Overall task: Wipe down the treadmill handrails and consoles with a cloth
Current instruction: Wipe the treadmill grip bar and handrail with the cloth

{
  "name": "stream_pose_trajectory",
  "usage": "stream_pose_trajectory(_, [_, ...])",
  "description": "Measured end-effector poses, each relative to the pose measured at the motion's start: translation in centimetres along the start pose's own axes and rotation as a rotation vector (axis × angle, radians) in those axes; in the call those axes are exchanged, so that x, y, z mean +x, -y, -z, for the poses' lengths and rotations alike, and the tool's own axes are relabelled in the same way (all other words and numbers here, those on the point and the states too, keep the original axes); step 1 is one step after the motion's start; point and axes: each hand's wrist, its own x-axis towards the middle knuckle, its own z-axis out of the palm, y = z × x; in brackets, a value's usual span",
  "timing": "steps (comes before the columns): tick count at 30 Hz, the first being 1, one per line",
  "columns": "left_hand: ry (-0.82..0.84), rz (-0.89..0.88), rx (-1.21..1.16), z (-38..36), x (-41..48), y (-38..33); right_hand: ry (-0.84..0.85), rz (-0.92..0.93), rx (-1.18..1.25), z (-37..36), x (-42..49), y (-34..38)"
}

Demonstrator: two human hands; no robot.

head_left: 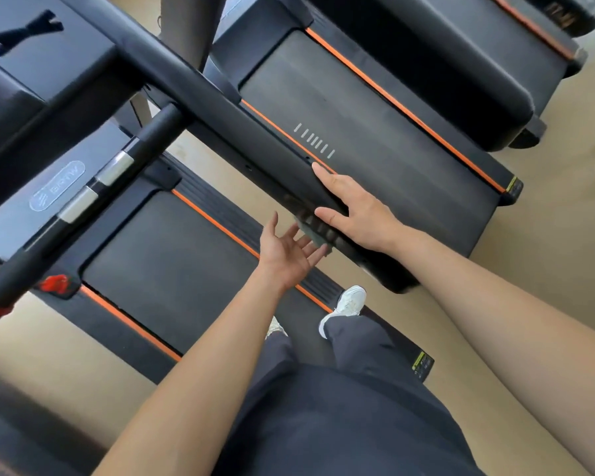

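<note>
Hands at treadmill handrail

Oval logo badge [57, 187] on the left, lettering blurred. Left hand [289, 255] is palm-up with fingers spread, fingertips at the crumpled grey cloth [316, 237] under the long black handrail [255, 132]. Right hand [358, 211] lies flat on the rail, fingers straight.

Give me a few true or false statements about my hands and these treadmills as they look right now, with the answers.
1. The right hand lies on the black handrail. True.
2. The left hand is clenched in a fist. False: it is palm up with fingers spread.
3. Orange stripes edge the treadmill belts. True.
4. The person wears black shoes. False: the shoe in clear view is white.
5. A grey cloth shows at the handrail between the two hands. True.
</note>
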Motion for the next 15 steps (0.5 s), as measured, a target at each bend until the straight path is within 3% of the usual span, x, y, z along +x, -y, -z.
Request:
stream_pose_trajectory(9, [-0.063, -0.165, -0.079, 0.8, -0.2, -4.8, -0.035, -0.017, -0.029, -0.3, 0.1, 0.1])
stream_pose_trajectory(15, [-0.041, -0.066, 0.124, 0.1, -0.6, -2.3, -0.091, -0.046, -0.112, -0.7, 0.2, 0.6])
